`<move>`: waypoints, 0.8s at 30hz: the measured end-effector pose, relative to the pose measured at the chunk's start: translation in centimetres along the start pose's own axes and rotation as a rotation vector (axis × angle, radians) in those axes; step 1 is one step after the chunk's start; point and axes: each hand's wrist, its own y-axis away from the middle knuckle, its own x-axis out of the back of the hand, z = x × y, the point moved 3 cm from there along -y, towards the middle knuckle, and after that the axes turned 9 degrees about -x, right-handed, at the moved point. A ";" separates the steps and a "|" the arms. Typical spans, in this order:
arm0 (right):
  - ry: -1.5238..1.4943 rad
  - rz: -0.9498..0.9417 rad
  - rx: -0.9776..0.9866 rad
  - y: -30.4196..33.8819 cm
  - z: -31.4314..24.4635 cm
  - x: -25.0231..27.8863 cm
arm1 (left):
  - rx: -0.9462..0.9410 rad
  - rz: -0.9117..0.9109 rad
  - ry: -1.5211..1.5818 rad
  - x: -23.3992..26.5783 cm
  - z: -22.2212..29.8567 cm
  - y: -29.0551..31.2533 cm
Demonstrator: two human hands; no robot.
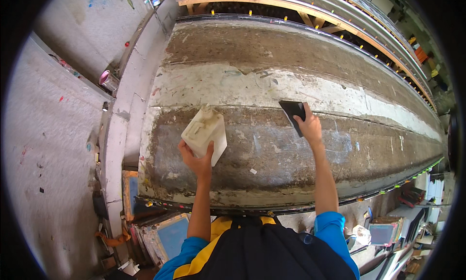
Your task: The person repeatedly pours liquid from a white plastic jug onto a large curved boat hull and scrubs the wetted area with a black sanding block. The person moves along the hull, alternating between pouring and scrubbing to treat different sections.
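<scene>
My left hand [196,159] grips a whitish plastic jerrycan [205,133], tilted over the near half of a long, stained work table [272,57]. My right hand [308,124] holds a flat black scraper [292,112] pressed against the table surface, to the right of the jerrycan. Under both hands the surface is brown and grey, crossed by a pale band further away.
A concrete wall [53,149] and ledge run along the left, with a pink-lidded tin [108,80] on the ledge. Framed screens [170,234] lean below the table's near edge at left. Stacked frames and clutter [388,229] sit at the lower right. Wooden rails [301,10] line the far side.
</scene>
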 end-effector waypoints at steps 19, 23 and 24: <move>0.115 -0.496 0.208 -4.4 -1.1 -1.2 | 0.022 0.019 -0.019 -0.8 0.2 0.9; 0.316 -0.222 0.441 2.3 -1.2 -3.1 | 0.039 0.011 -0.003 -1.7 0.3 1.1; 0.291 0.018 0.629 4.4 0.1 -3.9 | 0.049 0.009 0.011 -2.1 0.5 1.2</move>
